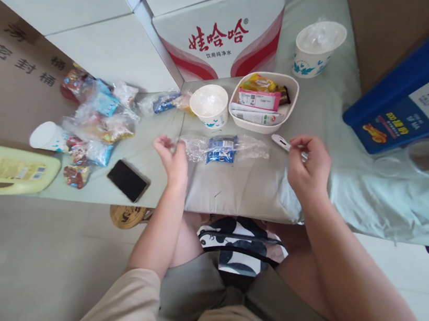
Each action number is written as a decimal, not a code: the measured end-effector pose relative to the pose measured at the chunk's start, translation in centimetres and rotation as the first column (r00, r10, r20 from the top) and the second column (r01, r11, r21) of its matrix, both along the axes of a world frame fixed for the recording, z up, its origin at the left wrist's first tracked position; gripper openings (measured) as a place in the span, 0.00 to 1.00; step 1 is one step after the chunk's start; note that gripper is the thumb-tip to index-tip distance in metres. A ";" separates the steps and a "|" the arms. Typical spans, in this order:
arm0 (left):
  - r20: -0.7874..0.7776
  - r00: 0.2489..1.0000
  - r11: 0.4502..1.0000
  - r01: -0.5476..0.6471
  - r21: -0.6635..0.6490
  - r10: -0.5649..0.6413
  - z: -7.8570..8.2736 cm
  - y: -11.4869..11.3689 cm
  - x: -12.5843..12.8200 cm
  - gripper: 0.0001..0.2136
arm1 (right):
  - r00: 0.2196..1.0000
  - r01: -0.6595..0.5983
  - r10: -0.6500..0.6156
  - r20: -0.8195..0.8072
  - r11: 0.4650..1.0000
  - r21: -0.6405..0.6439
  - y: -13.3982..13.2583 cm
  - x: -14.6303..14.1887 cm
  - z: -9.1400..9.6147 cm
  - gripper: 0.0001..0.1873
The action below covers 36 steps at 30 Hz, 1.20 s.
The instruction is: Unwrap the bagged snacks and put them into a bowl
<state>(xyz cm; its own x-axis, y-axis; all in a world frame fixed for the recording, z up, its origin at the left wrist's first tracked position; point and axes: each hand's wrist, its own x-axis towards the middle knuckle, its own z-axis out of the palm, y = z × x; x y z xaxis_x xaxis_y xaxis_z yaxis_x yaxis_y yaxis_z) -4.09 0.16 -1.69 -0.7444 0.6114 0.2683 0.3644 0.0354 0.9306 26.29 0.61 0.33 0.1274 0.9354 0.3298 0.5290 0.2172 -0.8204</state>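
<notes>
My left hand (173, 156) pinches the left end of a clear plastic bag (224, 148) that lies on the grey-green cloth and holds a blue snack packet. My right hand (308, 165) is curled around a small white device (282, 142) just below the white rectangular tray (291, 99). The tray holds a pink packet, a yellow packet and white tubes. A white paper cup (209, 104) stands left of the tray.
A second paper cup (318, 48) stands behind the tray, beside a white carton with red lettering (223, 35). A black phone (128, 180) lies near the front edge. Several bagged snacks (99, 116) and a tipped cup (46, 135) lie left. A blue box (420, 98) sits right.
</notes>
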 end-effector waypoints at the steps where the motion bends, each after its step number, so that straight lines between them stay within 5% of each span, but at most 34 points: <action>1: -0.215 0.976 0.998 0.052 0.031 -0.044 0.1 -0.3 0.2 0.17 | 0.999 -0.031 0.030 0.012 0.999 0.019 -0.1 -0.3 0.2 0.05; 4: -0.539 0.739 0.905 0.410 -0.117 -0.405 0.4 -0.8 1.2 0.17 | 0.979 -0.200 0.197 0.043 0.978 0.057 -0.6 -1.5 0.7 0.05; 7: -0.424 0.582 0.718 0.605 -0.345 -0.694 0.5 -0.8 2.1 0.10 | 0.948 -0.314 0.314 0.039 0.949 -0.027 -0.8 -2.6 0.6 0.05; 12: -0.003 0.651 0.614 0.714 -0.336 -0.759 0.7 -1.4 3.3 0.10 | 0.889 -0.426 0.458 0.022 0.842 -0.332 -1.2 -3.6 -0.2 0.07; 16: 0.416 0.544 0.490 0.839 -0.238 -0.729 1.1 -2.0 4.3 0.18 | 0.911 -0.396 0.409 -0.050 0.833 -0.386 -1.3 -4.1 -0.5 0.08; 21: 0.590 0.476 0.496 0.857 -0.143 -0.652 2.2 -1.9 5.1 0.22 | 0.872 -0.459 0.284 -0.398 0.756 -0.467 -1.2 -5.2 -0.7 0.22; 26: 0.663 0.358 0.523 0.850 0.060 -0.658 3.1 -2.1 5.4 0.26 | 0.643 -0.577 0.088 -0.760 0.708 -0.407 -1.1 -6.7 -0.7 0.29; 31: 0.604 0.513 0.741 0.639 0.205 -0.610 2.5 -1.4 4.8 0.24 | 0.441 -0.577 -0.027 -0.897 0.757 -0.306 -0.6 -6.9 -0.4 0.22; 36: 0.528 0.702 0.873 0.446 0.198 -0.478 2.0 -0.9 4.6 0.22 | 0.272 -0.553 -0.194 -0.943 0.770 -0.318 -0.5 -6.5 0.3 0.19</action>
